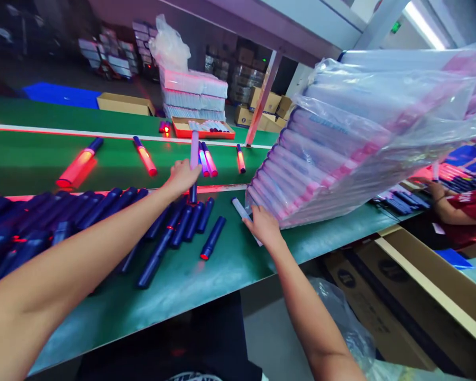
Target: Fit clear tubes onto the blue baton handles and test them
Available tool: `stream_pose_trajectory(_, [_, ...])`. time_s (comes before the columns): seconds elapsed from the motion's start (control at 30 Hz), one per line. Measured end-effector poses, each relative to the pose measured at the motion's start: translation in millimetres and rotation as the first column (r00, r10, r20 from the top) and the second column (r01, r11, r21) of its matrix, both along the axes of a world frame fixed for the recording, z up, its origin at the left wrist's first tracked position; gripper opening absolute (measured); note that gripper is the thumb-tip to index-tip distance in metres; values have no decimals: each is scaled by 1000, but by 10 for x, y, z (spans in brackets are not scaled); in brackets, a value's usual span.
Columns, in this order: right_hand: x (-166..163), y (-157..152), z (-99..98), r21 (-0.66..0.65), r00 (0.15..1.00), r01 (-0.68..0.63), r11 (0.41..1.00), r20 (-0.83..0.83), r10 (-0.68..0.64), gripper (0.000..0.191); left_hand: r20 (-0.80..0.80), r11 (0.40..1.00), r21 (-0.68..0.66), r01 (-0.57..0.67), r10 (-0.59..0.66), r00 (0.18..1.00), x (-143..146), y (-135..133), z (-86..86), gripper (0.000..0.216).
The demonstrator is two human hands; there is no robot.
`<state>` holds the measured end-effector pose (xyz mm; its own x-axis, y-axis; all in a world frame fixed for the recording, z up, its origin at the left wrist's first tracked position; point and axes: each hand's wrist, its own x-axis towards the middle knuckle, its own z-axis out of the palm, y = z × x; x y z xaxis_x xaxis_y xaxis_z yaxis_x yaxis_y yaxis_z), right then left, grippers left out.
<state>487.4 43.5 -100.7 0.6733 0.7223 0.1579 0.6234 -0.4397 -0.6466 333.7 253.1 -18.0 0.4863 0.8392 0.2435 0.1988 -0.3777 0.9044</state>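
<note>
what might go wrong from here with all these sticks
If bumped, the loose dark stick lying apart might roll toward the front edge of the bench. The left hand holds a pale tube near the lit sticks, so it could knock them. The right hand, close to the bagged tubes, might nudge them.

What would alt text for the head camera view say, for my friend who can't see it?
A person's left hand grips a pale stick near dark handles on a green bench; the right hand is at another pale stick beside a bagged stack of tubes. Beyond, red-glowing sticks lie on a green belt.
</note>
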Motion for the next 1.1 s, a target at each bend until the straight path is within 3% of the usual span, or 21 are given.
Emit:
stream_pose_trajectory(0.07, [40,-111,-93,0,998,12,1000,-66,-12,34,-153,984,153,91,-67,986,-58,-256,-153,34])
stream_pose_trajectory(0.13, [38,-157,-130,43,990,31,999,-136,-25,36,-454,898,298,324,-166,876,-231,-699,-418,44])
stream_pose_trajectory(0.23, [23,-170,-147,180,962,60,982,-274,-8,42,-734,779,261,570,-223,641,-511,-1280,-773,51])
stream_pose_trajectory(0.3, [-9,-180,-161,282,912,77,956,-407,47,43,-746,793,171,585,-284,603,-628,-1428,-846,49])
stream_pose_trajectory(0.37, [-75,-194,-176,375,828,108,921,-546,126,43,-620,804,-72,590,-499,605,-705,-1398,-784,42])
stream_pose_trajectory(0.4, [-118,-199,-177,416,779,134,899,-605,163,43,-471,755,-261,601,-644,604,-740,-1348,-724,40])
stream_pose_trajectory(0.43, [-167,-200,-170,450,734,166,878,-650,195,45,-259,640,-458,617,-760,596,-773,-1295,-661,42])
stream_pose_trajectory(0.47, [-218,-194,-156,475,699,197,858,-681,216,46,-19,474,-615,630,-808,589,-804,-1249,-604,45])
stream_pose_trajectory(0.5, [-272,-181,-134,500,662,236,833,-710,239,48,196,309,-704,640,-781,593,-830,-1218,-562,49])
stream_pose_trajectory(0.53, [-327,-159,-107,528,615,282,801,-740,271,49,351,199,-733,650,-707,614,-850,-1205,-540,53])
stream_pose_trajectory(0.57, [-383,-130,-77,557,558,333,761,-767,317,49,451,147,-728,669,-633,630,-860,-1211,-540,60])
stream_pose_trajectory(0.6, [-441,-94,-49,584,497,384,715,-784,372,49,502,144,-711,688,-582,640,-859,-1231,-559,68])
stream_pose_trajectory(0.67, [-562,-15,-6,617,393,460,638,-786,476,47,472,245,-692,679,-558,683,-830,-1301,-632,79])
stream_pose_trajectory(0.7, [-622,22,10,623,362,471,625,-782,507,46,396,334,-684,649,-577,715,-807,-1337,-675,77])
stream_pose_trajectory(0.77, [-721,79,39,626,347,445,641,-780,521,43,139,595,-578,558,-602,786,-768,-1389,-747,62])
stream_pose_trajectory(0.83, [-767,110,92,638,371,427,641,-770,519,40,-126,843,-268,466,-510,851,-765,-1398,-791,47])
stream_pose_trajectory(0.87, [-765,118,135,658,407,437,614,-753,517,38,-205,895,-87,438,-446,871,-780,-1389,-803,41])
stream_pose_trajectory(0.93, [-724,124,252,711,502,480,514,-703,504,34,-255,891,167,422,-374,892,-829,-1363,-820,34])
stream_pose_trajectory(0.97, [-698,127,318,733,543,501,461,-681,492,33,-258,878,213,428,-372,892,-854,-1353,-831,32])
stream_pose_trajectory(1.03, [-665,139,441,755,590,522,397,-656,471,31,-265,870,185,457,-404,876,-890,-1345,-865,32])
stream_pose_trajectory(1.1, [-679,162,519,761,604,511,400,-649,464,30,-271,873,82,481,-445,854,-904,-1355,-915,34])
